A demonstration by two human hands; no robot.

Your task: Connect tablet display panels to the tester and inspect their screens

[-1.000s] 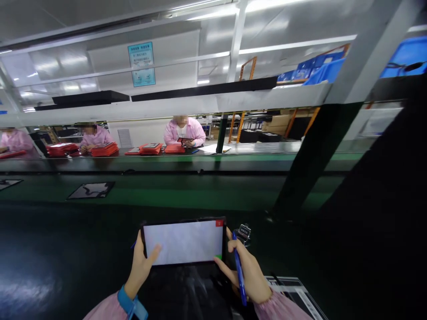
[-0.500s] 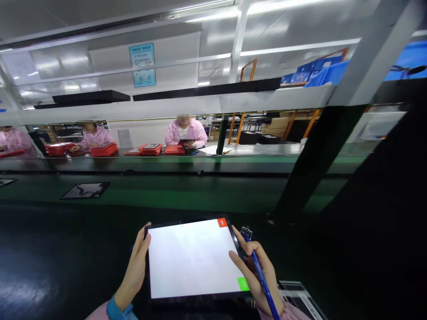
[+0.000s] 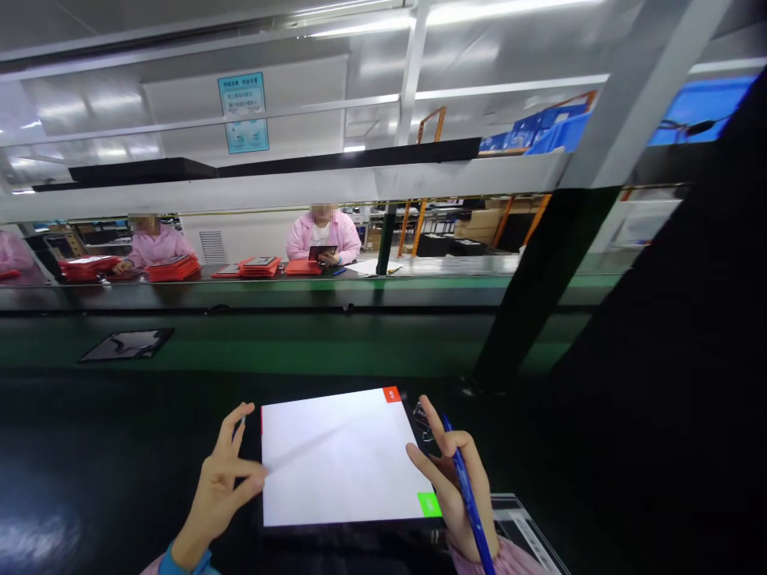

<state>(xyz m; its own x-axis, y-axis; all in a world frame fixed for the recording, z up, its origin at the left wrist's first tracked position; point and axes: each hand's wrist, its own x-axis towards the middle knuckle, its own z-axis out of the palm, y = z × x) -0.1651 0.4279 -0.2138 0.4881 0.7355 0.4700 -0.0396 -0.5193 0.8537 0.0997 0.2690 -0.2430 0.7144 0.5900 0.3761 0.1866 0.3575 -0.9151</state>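
A tablet (image 3: 339, 463) with a lit white screen lies in front of me, with a red square at its upper right corner and a green one at its lower right. My left hand (image 3: 224, 475) is beside its left edge, fingers apart, the thumb tip at the screen's border. Held slantwise in my right hand (image 3: 459, 479) is a blue pen (image 3: 470, 507). That hand's thumb rests over the right side of the screen, with the index finger raised. Partly hidden behind the index finger is a small shiny metal clip-like piece (image 3: 423, 419).
A dark flat panel (image 3: 125, 345) lies on the green strip to the left. Another flat item (image 3: 527, 531) with pale borders is by my right wrist. A slanted post (image 3: 527, 295) rises on the right. Across the bench, people in pink (image 3: 323, 235) sit by red stacks (image 3: 173, 268).
My left hand has let go of the tablet's left edge and spread its fingers. The right hand keeps the pen, its index finger now lifted. The view has shifted slightly to the right.
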